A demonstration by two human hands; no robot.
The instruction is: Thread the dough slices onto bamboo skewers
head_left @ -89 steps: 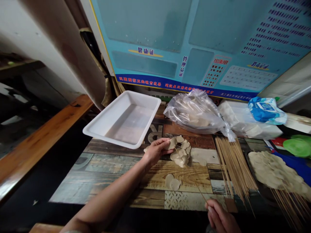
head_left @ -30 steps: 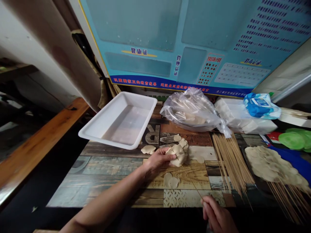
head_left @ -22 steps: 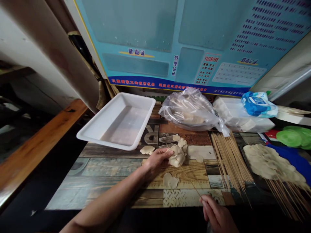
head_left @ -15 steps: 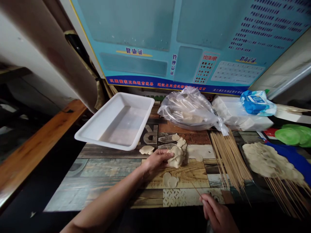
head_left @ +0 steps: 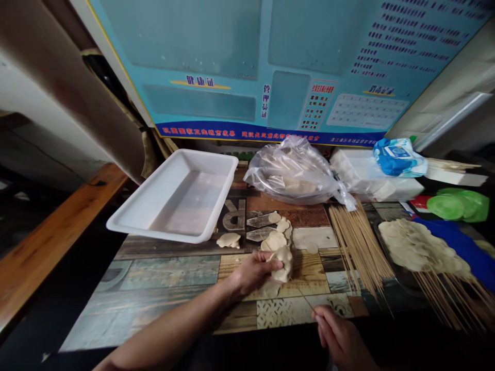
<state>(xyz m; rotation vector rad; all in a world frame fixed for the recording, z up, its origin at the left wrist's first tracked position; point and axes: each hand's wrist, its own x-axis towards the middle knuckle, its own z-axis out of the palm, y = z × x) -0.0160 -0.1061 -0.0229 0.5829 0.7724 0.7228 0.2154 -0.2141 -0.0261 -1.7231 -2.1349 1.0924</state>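
My left hand (head_left: 255, 272) grips a bunch of pale, thin, round slices (head_left: 283, 262), thumb on top, low over the table. My right hand (head_left: 340, 332), at the front edge, pinches a thin bamboo skewer (head_left: 307, 300) that slants up toward the bunch. Whether its far part enters the slices I cannot make out, though a short thin stick end shows just above my left fingers. Behind the bunch lie loose slices (head_left: 284, 225), and another small pile (head_left: 229, 240) is left of them. More flat slices (head_left: 269, 290) lie partly under my left hand.
A white plastic tub (head_left: 133, 229) stands at the back left. Beside it is a clear plastic bag (head_left: 294, 172) with pale contents. Bare skewers (head_left: 359, 250) lie to the right, near a dark tray heaped with skewered slices (head_left: 423, 247). A blue packet (head_left: 400, 157) rests on white packages.
My left hand has drawn the bunch slightly toward me, uncovering slices behind it. It now partly covers the flat slices in front. Less skewer shows between my hands. The view has shifted a little.
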